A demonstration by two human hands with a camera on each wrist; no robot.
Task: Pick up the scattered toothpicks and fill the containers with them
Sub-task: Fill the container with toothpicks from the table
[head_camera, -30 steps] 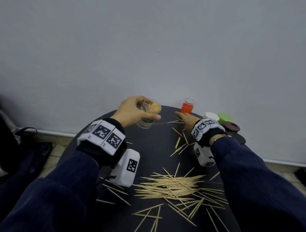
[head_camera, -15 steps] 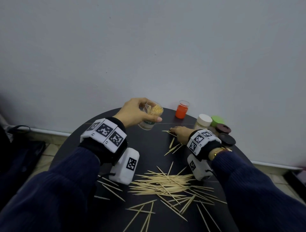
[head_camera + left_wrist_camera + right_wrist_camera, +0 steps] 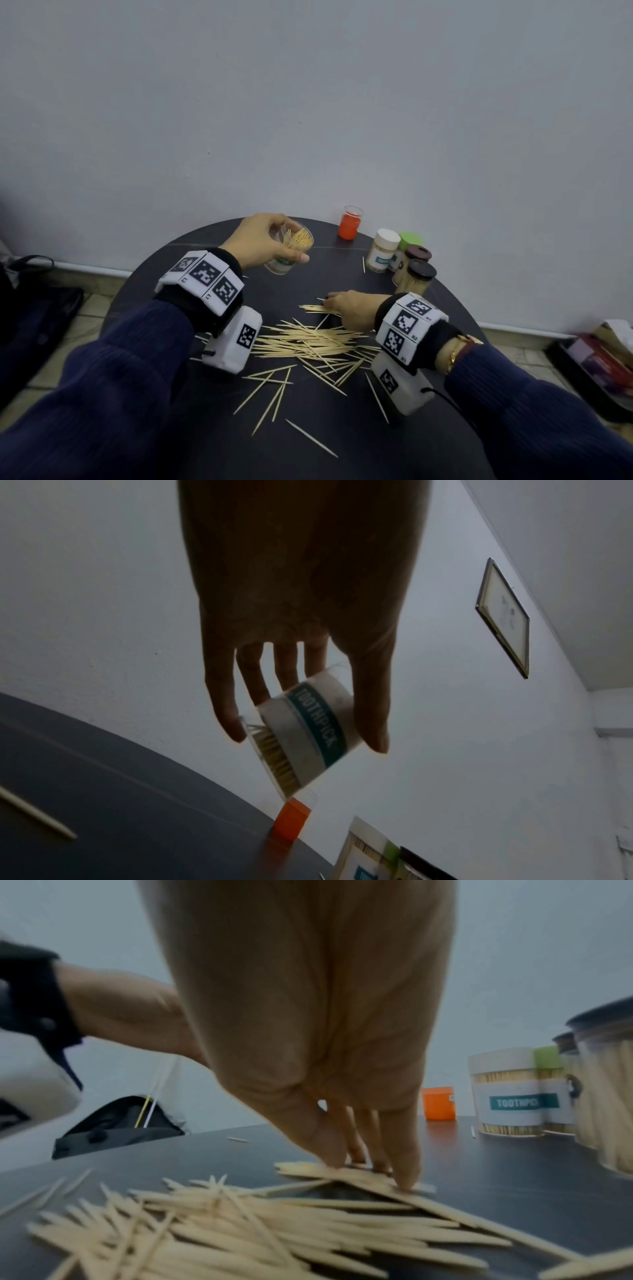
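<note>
My left hand grips a clear toothpick container, partly filled and tilted, just above the far left of the round black table. The left wrist view shows fingers and thumb curled round this labelled container. My right hand reaches down with straight fingertips pressing a small bunch of toothpicks against the tabletop. That bunch lies at the far edge of the big loose pile of toothpicks in the table's middle. More toothpicks are scattered near the front.
An orange container stands at the back by the wall. At the back right is a cluster of full jars: white-lidded, green-lidded and two dark-lidded. A lone toothpick lies beside them. A dark bag sits on the floor, left.
My right hand has drawn back from the far side of the table towards the pile, dragging several toothpicks with it. The left hand keeps holding the container.
</note>
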